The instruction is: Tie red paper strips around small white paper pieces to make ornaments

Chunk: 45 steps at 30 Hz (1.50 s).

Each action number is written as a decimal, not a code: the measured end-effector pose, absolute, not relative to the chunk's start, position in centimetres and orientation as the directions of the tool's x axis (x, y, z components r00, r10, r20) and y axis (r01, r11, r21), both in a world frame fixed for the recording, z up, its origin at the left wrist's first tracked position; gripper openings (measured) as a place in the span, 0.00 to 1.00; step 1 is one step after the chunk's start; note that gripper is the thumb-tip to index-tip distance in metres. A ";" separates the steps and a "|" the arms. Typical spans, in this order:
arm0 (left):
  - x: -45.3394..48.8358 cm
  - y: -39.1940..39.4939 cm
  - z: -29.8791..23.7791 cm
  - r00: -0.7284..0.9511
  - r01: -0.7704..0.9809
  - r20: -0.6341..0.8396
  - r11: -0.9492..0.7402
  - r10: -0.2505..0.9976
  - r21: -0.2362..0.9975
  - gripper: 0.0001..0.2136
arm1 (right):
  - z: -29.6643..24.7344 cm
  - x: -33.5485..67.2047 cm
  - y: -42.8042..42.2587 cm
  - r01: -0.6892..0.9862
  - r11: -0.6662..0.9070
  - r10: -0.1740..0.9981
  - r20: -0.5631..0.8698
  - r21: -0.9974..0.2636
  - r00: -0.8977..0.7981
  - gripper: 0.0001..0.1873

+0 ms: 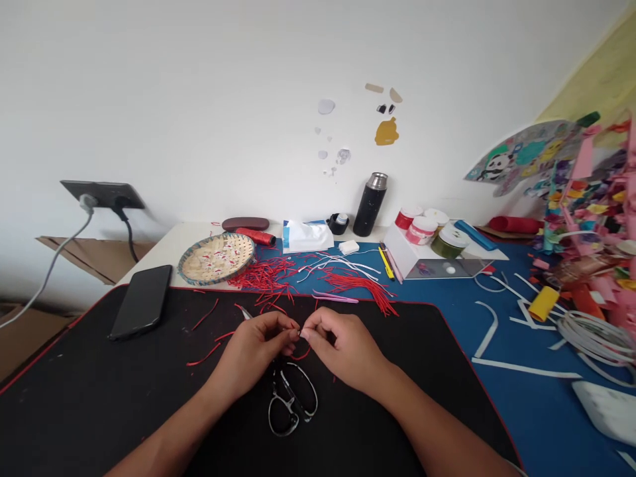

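Note:
My left hand (263, 339) and my right hand (342, 344) meet over the black mat (387, 424), fingertips pinched together and almost touching. Between them they hold a thin red cord (301, 357), which curves just below the fingers; its ends are hidden. Under my left hand lies a pair of scissors (312, 405), black and silver handles toward me and a blade tip showing past the knuckles. Loose red cord pieces (203, 356) are scattered left of my left hand. Beyond my hands is a heap of cut red cords (265, 275), beside a bundle of red cords (365, 286).
A phone (140, 301) lies at left, near a woven basket (217, 258). Purple tweezers (335, 297), white cords (342, 265), and a yellow cutter (386, 262) lie ahead. Behind stand a black flask (370, 205) and lidded jars (450, 240). White strips (524, 368) and paper crafts (591, 199) lie right.

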<state>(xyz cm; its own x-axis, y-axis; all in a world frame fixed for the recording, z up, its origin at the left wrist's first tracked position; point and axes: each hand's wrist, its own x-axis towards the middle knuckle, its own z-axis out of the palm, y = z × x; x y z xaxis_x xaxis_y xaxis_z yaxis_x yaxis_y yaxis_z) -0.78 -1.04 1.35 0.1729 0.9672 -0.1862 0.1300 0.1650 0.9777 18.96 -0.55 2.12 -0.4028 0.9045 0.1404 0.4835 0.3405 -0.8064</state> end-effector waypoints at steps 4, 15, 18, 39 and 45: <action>-0.5 -1.4 1.8 0.282 0.096 -0.197 0.177 0.939 0.979 0.11 | 2.1 19.5 0.0 0.493 0.344 0.914 0.165 -0.799 -0.370 0.05; -0.7 -1.9 1.9 0.333 -0.163 -0.190 0.255 0.923 0.953 0.12 | 1.3 18.9 0.1 0.375 0.195 0.922 0.039 -0.906 -0.385 0.06; -0.8 -1.8 1.9 0.247 -0.191 -0.163 0.213 0.955 0.958 0.12 | 0.8 18.4 -0.4 0.342 0.138 0.910 -0.018 -0.929 -0.415 0.04; -1.6 -1.2 0.5 0.055 0.356 0.070 -0.085 0.996 0.931 0.07 | 1.0 17.8 -1.1 0.322 0.033 0.847 -0.145 -0.946 -0.512 0.04; -1.7 -1.1 0.5 0.132 0.424 0.023 -0.077 0.991 0.902 0.07 | 1.4 18.5 -0.7 0.345 0.160 0.910 0.003 -0.925 -0.414 0.06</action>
